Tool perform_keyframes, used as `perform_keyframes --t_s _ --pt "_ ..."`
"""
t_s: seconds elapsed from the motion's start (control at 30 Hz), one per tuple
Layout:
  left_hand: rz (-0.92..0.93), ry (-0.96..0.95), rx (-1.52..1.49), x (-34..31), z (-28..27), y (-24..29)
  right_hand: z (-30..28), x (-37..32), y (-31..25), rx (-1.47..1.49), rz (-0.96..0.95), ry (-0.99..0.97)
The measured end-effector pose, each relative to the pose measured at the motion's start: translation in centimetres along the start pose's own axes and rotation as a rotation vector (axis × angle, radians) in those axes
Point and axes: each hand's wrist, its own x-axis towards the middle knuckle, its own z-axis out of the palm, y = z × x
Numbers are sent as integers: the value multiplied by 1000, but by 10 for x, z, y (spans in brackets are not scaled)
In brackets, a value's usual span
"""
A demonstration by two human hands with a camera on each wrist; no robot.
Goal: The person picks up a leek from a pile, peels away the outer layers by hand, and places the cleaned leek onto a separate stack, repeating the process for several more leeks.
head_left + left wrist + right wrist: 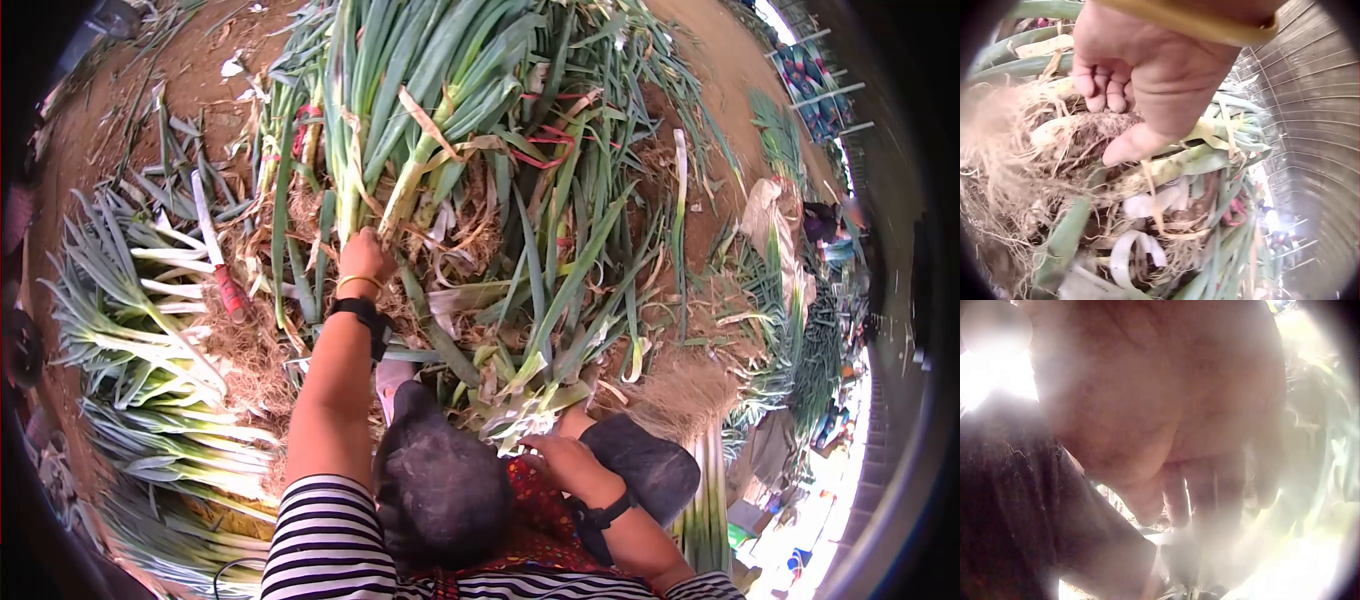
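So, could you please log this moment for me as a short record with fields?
Setting: outdoors, on bare earth
Left hand: reaches forward and grips the rooty, soil-caked end of a green onion
Pile: loose untrimmed onions in front of the person, with some red ties
Right hand: low beside the knee, at the loose leaves; glare hides its grip
Stack: white-stalked onions laid in rows on the person's left
Knife: what looks like a red-handled one, lying by the stack
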Motion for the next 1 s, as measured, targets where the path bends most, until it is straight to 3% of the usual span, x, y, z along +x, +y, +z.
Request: perform_keyframes --t_s 0.13,0.2,0.23,0.3,0.43,0.47,0.5,0.53,0.6,0.67,0.7,0.73,0.8,0.83,0.9,0.93,1.0 --pt "124 -191 -40 -1 -16 1 -9 -3 -6 33 3 87" --pt "221 -471 -275 -8 -30 -3 -11 -1 -7 295 -17 143" --pt "227 -468 -271 -22 -48 11 -24 -1 -19 317 -9 170" --pt "48 -591 -647 -63 -102 67 -31 8 -22 561 -107 246" --pt "172 -770 -799 -125 -158 142 -70 22 -72 1223 -201 478" --pt "214 -810 -763 -144 -169 161 -85 20 -84 1220 -219 486" --pt "334 -886 -812 -164 -173 173 -102 16 -96 1454 -245 309" --pt "690 -888 -635 -179 -175 184 -112 12 -104 1677 -270 114" --pt "957 -771 -43 -197 -197 200 -120 0 -113 1682 -258 106" --pt "799 -975 -347 -195 -211 199 -115 -16 -107 1690 -238 104" --pt "594 -860 -436 -196 -216 196 -105 -19 -93 1586 -305 171" --pt "575 -714 -500 -193 -220 190 -100 -31 -93 1480 -367 237" --pt "219 -633 -957 -193 -216 179 -86 -66 -94 1384 -481 235" --pt "230 -636 -947 -194 -207 180 -78 -79 -94 1283 -514 234" --pt "49 -398 -1192 -196 -191 184 -62 -105 -96 1165 -593 218" --pt "58 -403 -1179 -202 -188 190 -53 -114 -94 1004 -595 270" --pt "242 -643 -1447 -213 -181 207 -31 -121 -90 1042 -680 223"
